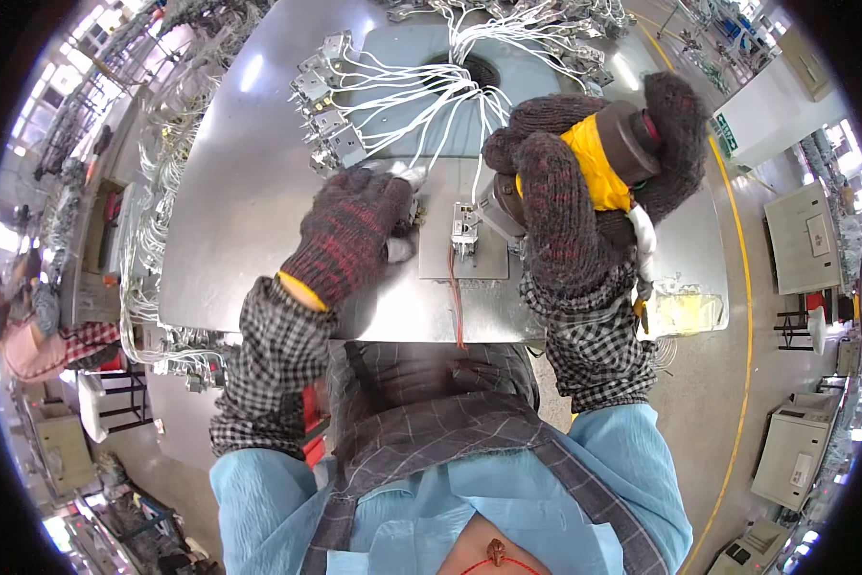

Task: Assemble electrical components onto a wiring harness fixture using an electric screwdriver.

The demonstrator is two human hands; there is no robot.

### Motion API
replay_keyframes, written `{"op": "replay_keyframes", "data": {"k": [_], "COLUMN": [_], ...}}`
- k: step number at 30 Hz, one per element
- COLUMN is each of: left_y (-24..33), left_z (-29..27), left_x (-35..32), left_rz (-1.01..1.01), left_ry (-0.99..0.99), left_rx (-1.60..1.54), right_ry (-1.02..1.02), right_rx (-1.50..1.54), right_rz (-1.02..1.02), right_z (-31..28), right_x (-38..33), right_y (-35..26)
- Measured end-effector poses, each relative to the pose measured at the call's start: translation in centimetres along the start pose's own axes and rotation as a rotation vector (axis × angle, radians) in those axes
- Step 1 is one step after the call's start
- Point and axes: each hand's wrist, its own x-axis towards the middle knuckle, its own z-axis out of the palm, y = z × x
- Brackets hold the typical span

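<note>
My right hand (pixel 570 206), in a dark knitted glove, is wrapped round a dark power tool (pixel 632 139) with a band of yellow tape. The tool's metal front end points toward a small metal fitting (pixel 464 228) with a white wire, upright on a flat metal plate (pixel 440 265). Left of that plate is my left hand (pixel 349 225), in a matching dark red-flecked glove. Its fingers are curled closed around a small metal piece (pixel 415 213), mostly hidden by the glove. Reddish wires (pixel 458 311) run from the plate over the table's near edge.
The shiny metal table (pixel 229 192) bears a round grey disc (pixel 383 57) with white wires (pixel 431 91) fanning from its centre to metal fittings (pixel 330 115). More wire bundles (pixel 153 249) hang at the left. Another person (pixel 57 331) sits far left. Pale cabinets (pixel 803 235) stand right.
</note>
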Motion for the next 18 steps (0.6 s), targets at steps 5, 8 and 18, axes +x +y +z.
{"op": "replay_keyframes", "data": {"k": [5,8,18], "left_y": [-1.4,-1.1,1.4], "left_z": [-0.4,-0.9,3.1], "left_x": [0.3,0.3,0.1], "left_rz": [-0.087,-0.175,-0.375], "left_ry": [-0.080,-0.057,0.427], "left_rx": [-0.304,-0.716,-2.636], "right_ry": [-0.033,-0.028,-0.012], "right_rx": [0.023,-0.186,-1.489], "right_rz": [0.008,0.050,-1.001], "right_z": [5.5,11.6,12.6], "right_x": [-0.1,-0.7,-0.3], "right_y": [0.2,-0.9,2.4]}}
